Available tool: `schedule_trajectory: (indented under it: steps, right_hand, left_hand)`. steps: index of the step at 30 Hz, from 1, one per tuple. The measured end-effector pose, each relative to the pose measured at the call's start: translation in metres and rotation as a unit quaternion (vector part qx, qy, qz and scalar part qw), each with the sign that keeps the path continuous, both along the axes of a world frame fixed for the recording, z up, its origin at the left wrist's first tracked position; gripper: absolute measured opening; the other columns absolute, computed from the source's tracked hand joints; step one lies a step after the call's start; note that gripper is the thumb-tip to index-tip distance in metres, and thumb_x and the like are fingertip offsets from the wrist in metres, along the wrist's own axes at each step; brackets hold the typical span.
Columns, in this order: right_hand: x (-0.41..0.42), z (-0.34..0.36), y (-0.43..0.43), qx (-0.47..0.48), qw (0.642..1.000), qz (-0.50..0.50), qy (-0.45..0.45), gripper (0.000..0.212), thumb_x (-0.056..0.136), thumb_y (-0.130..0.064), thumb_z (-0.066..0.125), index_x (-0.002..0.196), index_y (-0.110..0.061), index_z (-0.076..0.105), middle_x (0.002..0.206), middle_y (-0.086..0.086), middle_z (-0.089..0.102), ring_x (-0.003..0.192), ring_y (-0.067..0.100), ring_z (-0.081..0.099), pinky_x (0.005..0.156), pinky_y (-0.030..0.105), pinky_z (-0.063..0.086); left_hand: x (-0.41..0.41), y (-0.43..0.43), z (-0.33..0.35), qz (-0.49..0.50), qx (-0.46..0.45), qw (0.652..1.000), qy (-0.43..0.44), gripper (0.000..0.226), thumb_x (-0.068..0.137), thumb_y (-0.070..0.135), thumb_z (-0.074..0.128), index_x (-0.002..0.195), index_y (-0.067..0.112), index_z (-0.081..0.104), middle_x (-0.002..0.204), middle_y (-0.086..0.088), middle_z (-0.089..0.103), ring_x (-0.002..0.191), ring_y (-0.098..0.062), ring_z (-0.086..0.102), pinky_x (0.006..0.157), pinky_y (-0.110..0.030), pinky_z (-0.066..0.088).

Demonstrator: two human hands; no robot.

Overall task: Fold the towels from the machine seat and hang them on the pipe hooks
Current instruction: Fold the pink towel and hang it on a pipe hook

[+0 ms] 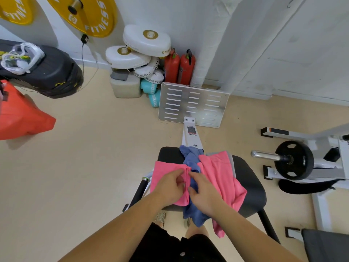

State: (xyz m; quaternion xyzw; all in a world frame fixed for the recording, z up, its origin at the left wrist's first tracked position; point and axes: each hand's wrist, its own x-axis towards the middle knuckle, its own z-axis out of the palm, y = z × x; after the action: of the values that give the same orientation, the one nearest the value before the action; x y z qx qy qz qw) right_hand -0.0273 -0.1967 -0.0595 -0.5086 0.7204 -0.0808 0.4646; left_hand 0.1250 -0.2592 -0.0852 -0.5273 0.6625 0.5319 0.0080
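- The black padded machine seat point(251, 178) holds every towel in view; none is hung, and no pipe hooks show.
- A loose pink terry towel point(221, 173) sprawls on the seat's right side, unfolded.
- A crumpled blue towel point(190, 157) lies in the middle, unfolded.
- A pink towel doubled into a rectangle point(164, 169) lies on the left, so folding looks barely begun.
- The left hand point(171, 186) and the right hand point(204, 191), fingers curled, pinch its folded edge.
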Motion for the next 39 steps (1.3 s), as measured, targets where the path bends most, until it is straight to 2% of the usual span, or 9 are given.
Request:
schedule_trajectory:
  steps: [3, 6, 11, 16, 19, 23, 27, 34, 39]
  right_hand:
    - [0.014, -0.005, -0.003, -0.055, 0.988, 0.097, 0.103, 0.055, 0.096, -0.024, 0.053, 0.151, -0.022, 0.044, 0.161, -0.002, 0.031, 0.146, 0.016, 0.036, 0.108, 0.022, 0.039]
    - [0.026, -0.013, -0.006, -0.061, 0.979, 0.145, 0.132, 0.059, 0.094, -0.039, 0.053, 0.150, -0.025, 0.045, 0.159, -0.003, 0.039, 0.148, 0.018, 0.033, 0.116, 0.031, 0.036]
    - [0.026, -0.023, -0.002, -0.053, 0.976, 0.135, 0.162, 0.073, 0.088, -0.052, 0.060, 0.153, -0.026, 0.041, 0.160, 0.005, 0.036, 0.148, 0.026, 0.035, 0.110, 0.038, 0.045]
    - [0.021, -0.022, -0.012, -0.010, 0.957, 0.188, 0.220, 0.094, 0.071, -0.076, 0.057, 0.155, -0.044, 0.032, 0.161, 0.009, 0.020, 0.149, 0.032, 0.021, 0.114, 0.041, 0.038]
    - [0.023, -0.026, -0.014, -0.002, 0.951, 0.200, 0.235, 0.101, 0.059, -0.083, 0.045, 0.154, -0.050, 0.029, 0.158, 0.008, 0.030, 0.145, 0.034, 0.030, 0.112, 0.046, 0.039]
    - [0.041, -0.033, -0.015, -0.038, 0.944, 0.173, 0.279, 0.092, 0.056, -0.080, 0.049, 0.142, -0.048, 0.048, 0.138, 0.011, 0.054, 0.122, 0.038, 0.054, 0.090, 0.052, 0.049]
    - [0.044, -0.031, -0.018, -0.040, 0.946, 0.162, 0.279, 0.083, 0.063, -0.074, 0.050, 0.141, -0.047, 0.045, 0.138, 0.008, 0.054, 0.121, 0.035, 0.053, 0.092, 0.050, 0.048]
    - [-0.004, -0.019, -0.013, -0.011, 0.998, 0.053, 0.021, 0.036, 0.085, -0.033, 0.057, 0.120, -0.026, 0.063, 0.109, -0.004, 0.067, 0.098, 0.017, 0.064, 0.085, 0.037, 0.056]
    - [-0.013, -0.020, -0.017, -0.002, 0.999, 0.037, -0.020, 0.037, 0.092, -0.011, 0.055, 0.127, -0.017, 0.066, 0.125, -0.006, 0.065, 0.114, 0.015, 0.060, 0.099, 0.020, 0.044]
  left_hand:
    - [0.029, 0.000, 0.009, 0.098, -0.030, 0.994, -0.032, 0.038, 0.096, 0.017, 0.057, 0.133, 0.023, 0.061, 0.124, 0.005, 0.067, 0.108, -0.014, 0.065, 0.097, -0.023, 0.049]
    - [0.058, -0.004, 0.007, 0.201, -0.055, 0.973, -0.102, 0.043, 0.095, 0.026, 0.060, 0.137, 0.019, 0.055, 0.129, 0.001, 0.058, 0.105, -0.017, 0.064, 0.085, -0.025, 0.047]
    - [0.065, -0.001, -0.002, 0.242, 0.065, 0.967, -0.057, 0.026, 0.087, 0.026, 0.070, 0.109, 0.015, 0.062, 0.100, 0.002, 0.067, 0.089, -0.019, 0.064, 0.083, -0.040, 0.058]
    - [0.057, 0.003, -0.003, 0.262, 0.075, 0.962, -0.031, 0.018, 0.085, 0.020, 0.072, 0.101, 0.014, 0.065, 0.092, 0.000, 0.068, 0.082, -0.019, 0.064, 0.074, -0.032, 0.055]
    - [0.056, 0.004, 0.000, 0.274, 0.066, 0.959, -0.025, 0.016, 0.085, 0.019, 0.072, 0.098, 0.014, 0.064, 0.088, 0.000, 0.066, 0.077, -0.017, 0.061, 0.069, -0.028, 0.051]
    - [0.048, 0.001, 0.009, 0.257, 0.036, 0.966, -0.018, 0.015, 0.085, 0.021, 0.071, 0.097, 0.016, 0.063, 0.083, 0.004, 0.063, 0.072, -0.011, 0.056, 0.067, -0.023, 0.047]
    - [0.036, -0.001, 0.017, 0.189, -0.013, 0.981, -0.035, 0.013, 0.087, 0.021, 0.067, 0.100, 0.022, 0.062, 0.080, 0.008, 0.060, 0.069, -0.005, 0.053, 0.062, -0.018, 0.040]
    - [0.008, 0.007, 0.025, 0.144, -0.071, 0.986, -0.042, 0.026, 0.087, 0.024, 0.065, 0.113, 0.026, 0.061, 0.081, 0.008, 0.060, 0.070, -0.005, 0.054, 0.061, -0.017, 0.040]
    - [-0.019, 0.015, 0.015, 0.086, -0.063, 0.992, -0.063, 0.017, 0.099, 0.023, 0.052, 0.114, 0.020, 0.059, 0.097, 0.003, 0.059, 0.087, -0.015, 0.056, 0.076, -0.019, 0.047]
